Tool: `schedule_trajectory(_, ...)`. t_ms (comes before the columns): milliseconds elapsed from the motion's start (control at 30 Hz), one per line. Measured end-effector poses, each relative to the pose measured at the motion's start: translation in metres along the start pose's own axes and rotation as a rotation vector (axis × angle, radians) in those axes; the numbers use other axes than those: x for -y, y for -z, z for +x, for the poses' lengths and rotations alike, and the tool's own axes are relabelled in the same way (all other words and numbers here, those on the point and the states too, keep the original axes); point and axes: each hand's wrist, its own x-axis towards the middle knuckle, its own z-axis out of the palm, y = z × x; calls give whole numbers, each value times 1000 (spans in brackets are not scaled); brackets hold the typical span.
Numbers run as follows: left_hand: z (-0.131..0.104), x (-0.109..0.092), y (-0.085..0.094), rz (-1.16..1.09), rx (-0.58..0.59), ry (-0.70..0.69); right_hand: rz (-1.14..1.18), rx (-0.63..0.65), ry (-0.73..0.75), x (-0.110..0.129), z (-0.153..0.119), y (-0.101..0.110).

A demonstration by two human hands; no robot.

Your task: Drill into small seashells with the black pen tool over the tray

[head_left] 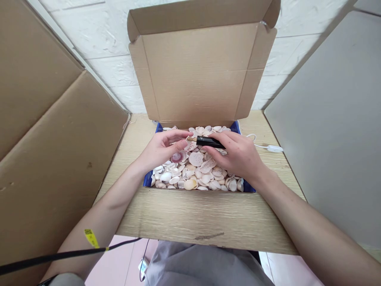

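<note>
My right hand (233,151) is wrapped round a black handheld drill (210,142), whose brass-coloured tip points left. At that tip, my left hand (166,147) pinches a small pale shell (188,138) between thumb and fingers; the fingers partly hide it. Both hands are above an open cardboard box (199,75) with blue sides, filled with white, cream and pinkish shells (190,184). A round purple-pink shell (176,157) lies just below my left thumb, and a larger speckled pale shell (195,159) is beside it.
The box stands on a wooden table (208,214), its lid raised against a white brick wall. Cardboard panels (53,167) rise at left, a grey panel (333,119) at right. A white cable with a connector (274,148) lies right of the box. A black cable (53,256) crosses the lower left.
</note>
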Motion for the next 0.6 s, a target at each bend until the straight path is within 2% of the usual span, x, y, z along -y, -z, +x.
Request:
schedule_trajectory(167,0,2,4,41,33,-42,17,-12,0,0,0,1)
schedule_trajectory(333,0,2,3,-58,86,-22,9,-23,4,0,0,1)
schedule_trajectory(600,1,2,2,-94,85,-17,19,0,28,0,0,1)
